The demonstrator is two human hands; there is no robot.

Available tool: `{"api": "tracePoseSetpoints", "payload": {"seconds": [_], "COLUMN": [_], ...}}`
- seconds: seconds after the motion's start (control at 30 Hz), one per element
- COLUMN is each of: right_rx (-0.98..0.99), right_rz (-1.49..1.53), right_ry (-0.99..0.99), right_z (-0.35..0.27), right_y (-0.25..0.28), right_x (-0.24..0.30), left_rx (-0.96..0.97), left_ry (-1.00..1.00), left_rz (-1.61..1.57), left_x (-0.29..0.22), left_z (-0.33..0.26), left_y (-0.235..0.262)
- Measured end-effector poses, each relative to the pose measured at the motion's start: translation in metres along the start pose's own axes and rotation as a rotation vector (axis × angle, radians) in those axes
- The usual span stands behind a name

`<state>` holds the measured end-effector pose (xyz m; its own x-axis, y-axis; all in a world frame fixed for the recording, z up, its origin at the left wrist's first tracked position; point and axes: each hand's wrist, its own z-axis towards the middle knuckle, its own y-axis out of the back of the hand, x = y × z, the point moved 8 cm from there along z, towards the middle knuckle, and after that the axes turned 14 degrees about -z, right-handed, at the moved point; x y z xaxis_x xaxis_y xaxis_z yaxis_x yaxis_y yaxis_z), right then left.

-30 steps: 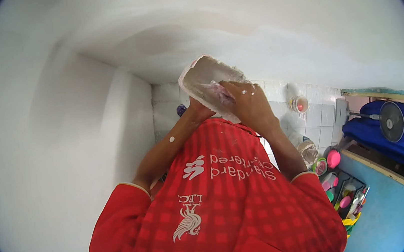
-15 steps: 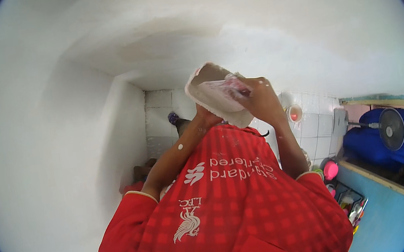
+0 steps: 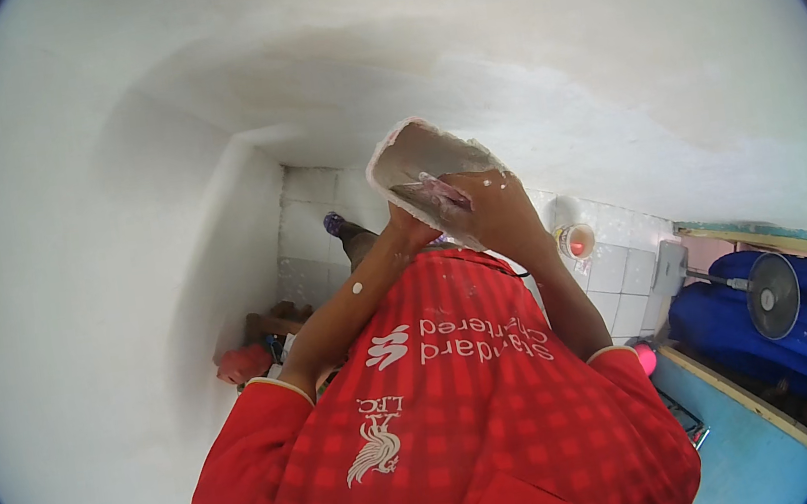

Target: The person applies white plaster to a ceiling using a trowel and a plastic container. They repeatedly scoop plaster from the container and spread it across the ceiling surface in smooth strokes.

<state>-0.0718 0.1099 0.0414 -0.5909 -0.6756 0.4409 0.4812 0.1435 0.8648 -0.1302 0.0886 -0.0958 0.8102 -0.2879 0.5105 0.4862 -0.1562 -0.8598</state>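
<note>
My arms, in red short sleeves, reach up toward a white plastered wall. My left hand (image 3: 403, 235) grips the lower edge of a flat board (image 3: 417, 155) smeared with white plaster and holds it tilted. My right hand (image 3: 492, 216) lies over the board's right side, closed on a small pinkish-handled blade (image 3: 431, 188) that presses on the board. Most of the blade is hidden by my fingers. White plaster spots dot both forearms.
White plastered wall (image 3: 120, 236) curves round the left and top. Below lies a white tiled floor (image 3: 617, 266) with a small orange-lined pot (image 3: 575, 241). A blue standing fan (image 3: 771, 292) and blue covering are at right, red clutter (image 3: 241, 363) at left.
The board has tipped a little more on edge, and my right hand with the blade has slid lower across it. My view has shifted slightly.
</note>
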Motion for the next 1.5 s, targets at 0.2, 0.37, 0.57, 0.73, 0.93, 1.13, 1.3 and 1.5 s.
{"api": "tracePoseSetpoints", "payload": {"seconds": [0.2,0.37,0.57,0.73,0.93,1.13,1.3,1.5], "right_rx": [0.009,-0.092,-0.063,-0.240,-0.118,-0.113,-0.050,-0.007], "right_rz": [0.263,0.651,0.754,1.425,1.784,1.702,1.661,1.610], "right_ry": [-0.301,-0.398,-0.592,-0.736,-0.844,-0.728,-0.810,-0.713], "right_z": [0.017,0.011,-0.008,-0.032,-0.035,-0.003,0.028,0.040], "right_y": [0.010,-0.001,-0.008,-0.032,-0.044,-0.040,-0.073,-0.111], "right_x": [-0.007,-0.025,-0.043,-0.044,-0.045,-0.068,-0.095,-0.131], "left_rx": [0.030,0.027,0.032,-0.080,-0.051,0.153,0.105,0.086], "left_ry": [-0.082,-0.133,-0.152,-0.429,-0.417,-0.168,-0.286,-0.367], "left_rz": [0.170,0.243,0.263,1.111,1.120,0.307,0.088,0.653], "left_x": [-0.021,-0.033,-0.037,-0.043,-0.046,-0.043,-0.061,-0.036], "left_z": [-0.010,-0.011,-0.014,-0.028,-0.034,-0.026,-0.045,-0.052], "left_y": [-0.021,-0.035,-0.034,-0.032,-0.033,-0.056,-0.053,-0.059]}}
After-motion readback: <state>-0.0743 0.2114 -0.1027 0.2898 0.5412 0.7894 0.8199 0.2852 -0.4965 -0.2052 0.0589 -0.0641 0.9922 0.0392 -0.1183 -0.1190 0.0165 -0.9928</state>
